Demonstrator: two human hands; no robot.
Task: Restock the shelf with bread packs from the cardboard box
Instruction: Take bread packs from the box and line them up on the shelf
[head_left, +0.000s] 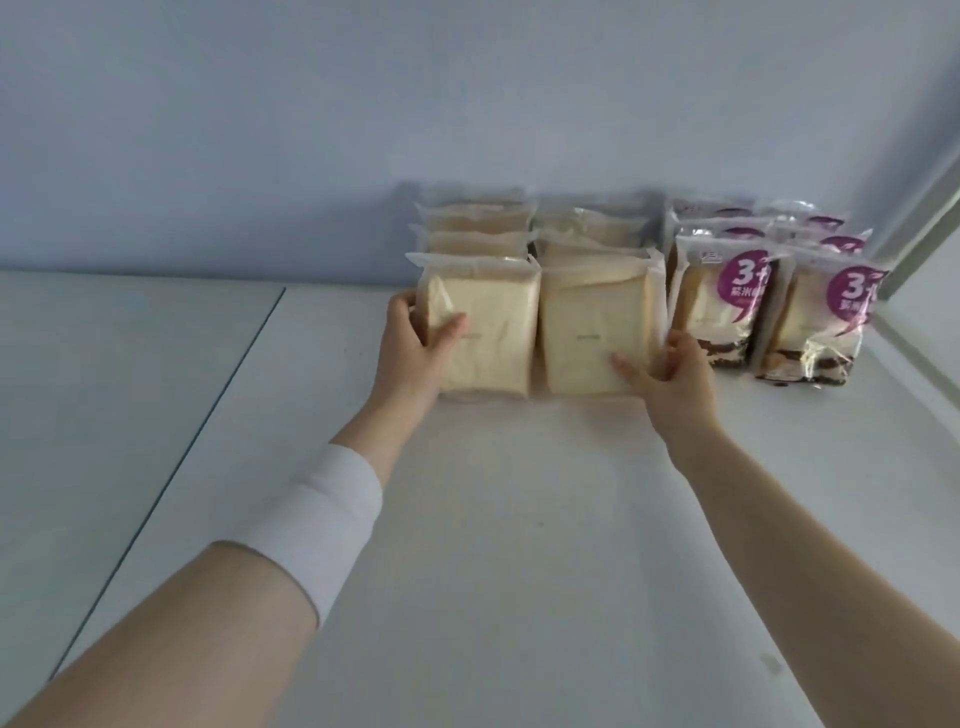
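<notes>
Two bare forearms reach forward over the white shelf board (519, 493), the left one wearing a wide white cloth band (317, 525) below the wrist. The left hand (415, 343) grips the front-left clear-wrapped pack of pale sliced bread (493, 332), with the thumb laid across its front face and the fingers wrapped round its left side. The right hand (670, 374) holds the neighbouring clear-wrapped pale bread pack (592, 322) at its lower right corner, thumb pressed on the front face and fingers curled against the right edge. Both packs stand upright on the board, side by side and almost touching. Behind each stand two more of the same kind, making six plain packs in two files of three. Toward the board's right edge, six shiny packs with purple round labels (722, 306) stand likewise in two files of three, the rearmost partly hidden. The files end close to the pale blue back wall (311, 130).
</notes>
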